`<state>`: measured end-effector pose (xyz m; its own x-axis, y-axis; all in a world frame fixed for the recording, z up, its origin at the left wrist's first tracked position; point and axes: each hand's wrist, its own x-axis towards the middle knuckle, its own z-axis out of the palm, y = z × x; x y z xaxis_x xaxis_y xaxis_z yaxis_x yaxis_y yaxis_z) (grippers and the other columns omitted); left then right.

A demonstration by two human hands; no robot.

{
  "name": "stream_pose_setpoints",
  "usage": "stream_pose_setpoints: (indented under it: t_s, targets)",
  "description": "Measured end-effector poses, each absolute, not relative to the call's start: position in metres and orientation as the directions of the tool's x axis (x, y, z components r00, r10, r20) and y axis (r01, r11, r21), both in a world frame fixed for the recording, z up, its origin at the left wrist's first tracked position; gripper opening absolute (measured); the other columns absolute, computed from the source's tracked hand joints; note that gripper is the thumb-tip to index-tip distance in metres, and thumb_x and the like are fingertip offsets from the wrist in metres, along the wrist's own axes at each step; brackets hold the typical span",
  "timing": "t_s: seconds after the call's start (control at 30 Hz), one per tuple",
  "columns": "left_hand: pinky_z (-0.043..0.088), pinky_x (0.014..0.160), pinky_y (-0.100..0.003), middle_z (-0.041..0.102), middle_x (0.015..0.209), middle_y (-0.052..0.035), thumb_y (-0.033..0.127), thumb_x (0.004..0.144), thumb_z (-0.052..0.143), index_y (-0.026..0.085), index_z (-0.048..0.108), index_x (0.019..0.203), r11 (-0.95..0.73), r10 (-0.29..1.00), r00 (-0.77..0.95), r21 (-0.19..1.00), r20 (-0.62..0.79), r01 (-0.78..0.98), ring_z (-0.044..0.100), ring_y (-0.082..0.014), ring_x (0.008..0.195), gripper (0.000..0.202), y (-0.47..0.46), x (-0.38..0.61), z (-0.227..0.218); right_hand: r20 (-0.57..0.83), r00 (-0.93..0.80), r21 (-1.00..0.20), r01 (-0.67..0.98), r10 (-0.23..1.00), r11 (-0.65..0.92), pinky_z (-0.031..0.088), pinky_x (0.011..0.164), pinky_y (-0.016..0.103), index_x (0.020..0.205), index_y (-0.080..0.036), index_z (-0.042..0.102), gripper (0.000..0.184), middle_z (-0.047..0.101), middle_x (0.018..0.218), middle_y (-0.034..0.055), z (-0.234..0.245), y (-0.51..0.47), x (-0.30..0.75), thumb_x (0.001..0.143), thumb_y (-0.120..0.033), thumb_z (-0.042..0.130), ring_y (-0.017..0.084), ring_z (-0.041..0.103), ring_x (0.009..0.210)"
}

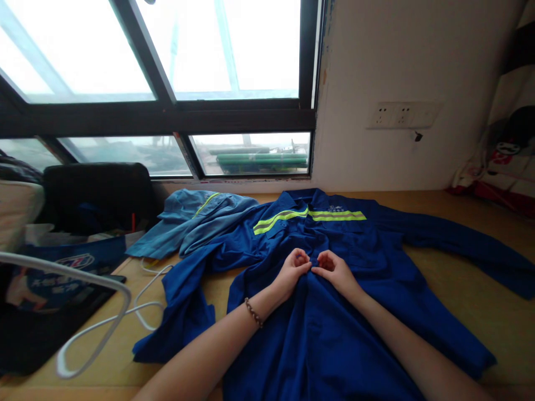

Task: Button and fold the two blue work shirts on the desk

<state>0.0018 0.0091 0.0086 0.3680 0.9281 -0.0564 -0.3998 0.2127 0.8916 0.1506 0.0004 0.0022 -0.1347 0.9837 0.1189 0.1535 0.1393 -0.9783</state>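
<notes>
A dark blue work jacket (359, 289) with a yellow and grey reflective band across the chest lies front up on the wooden table. Both of my hands meet at the middle of its front, along the button placket. My left hand (296, 267) pinches the placket edge between thumb and fingers. Close beside it, my right hand (334, 270) pinches the same strip from the other side. The cloth between my fingertips is raised a little; whether a button is there I cannot make out. The jacket's sleeves spread out to both sides.
A folded lighter blue garment (209, 217) lies behind the left sleeve. On the left a white cable (121, 312) loops over the table (463, 278), near a blue printed bag (75, 273) and a black case (100, 192). Window and wall sockets (403, 115) are behind.
</notes>
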Motion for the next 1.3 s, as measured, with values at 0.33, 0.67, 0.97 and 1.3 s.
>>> stream_pose_setpoints:
  t_s: [0.33, 0.67, 0.97, 1.3]
  targets:
    - [0.037, 0.059, -0.019, 0.052, 0.071, 0.0026, 0.022, 0.06, 0.07, 0.017, 0.046, 0.086, 0.024, 0.888, 0.451, 0.967, 0.096, -0.254, 0.049, -0.0078, 0.063, 0.036, 0.011, 0.003, 0.002, 0.06, -0.103, -0.975, 0.205, 0.993, 0.08, 0.027, 0.039, 0.02, 0.062, -0.019, 0.044, 0.031, 0.038, 0.045, -0.0072, -0.003, 0.004, 0.153, 0.075, -0.046, 0.05, 0.007, 0.035, 0.04]
    - [0.039, 0.046, -0.017, 0.055, 0.086, -0.0026, 0.03, 0.072, 0.058, 0.019, 0.044, 0.101, 0.096, 0.853, 0.521, 0.976, 0.022, -0.197, 0.048, -0.0049, 0.05, 0.034, 0.009, -0.001, 0.007, 0.044, -0.044, -0.983, 0.175, 0.998, 0.051, 0.023, 0.036, 0.019, 0.063, -0.018, 0.045, 0.033, 0.037, 0.044, -0.0071, -0.004, 0.009, 0.16, 0.076, -0.049, 0.048, 0.006, 0.032, 0.036]
    - [0.045, 0.06, -0.02, 0.04, 0.121, -0.0073, 0.021, 0.063, 0.064, 0.024, 0.054, 0.109, -0.172, 0.695, 0.708, 0.985, 0.121, -0.001, 0.054, -0.0066, 0.065, 0.047, -0.007, 0.0, 0.018, 0.046, 0.091, -0.999, 0.033, 0.995, 0.043, 0.019, 0.034, 0.019, 0.059, -0.019, 0.044, 0.037, 0.035, 0.042, -0.008, 0.013, 0.02, 0.185, 0.07, -0.053, 0.052, 0.005, 0.028, 0.033]
    - [0.046, 0.067, -0.025, 0.043, 0.118, -0.0053, 0.032, 0.058, 0.069, 0.02, 0.062, 0.085, -0.447, 0.738, 0.634, 0.871, 0.229, 0.205, 0.057, -0.0125, 0.072, 0.031, -0.025, 0.004, 0.024, 0.231, 0.132, -0.782, 0.615, 0.964, 0.103, 0.044, 0.061, 0.029, 0.088, -0.021, 0.052, 0.036, 0.058, 0.08, 0.0043, 0.042, -0.112, 0.14, 0.062, -0.043, 0.063, 0.02, 0.056, 0.072]
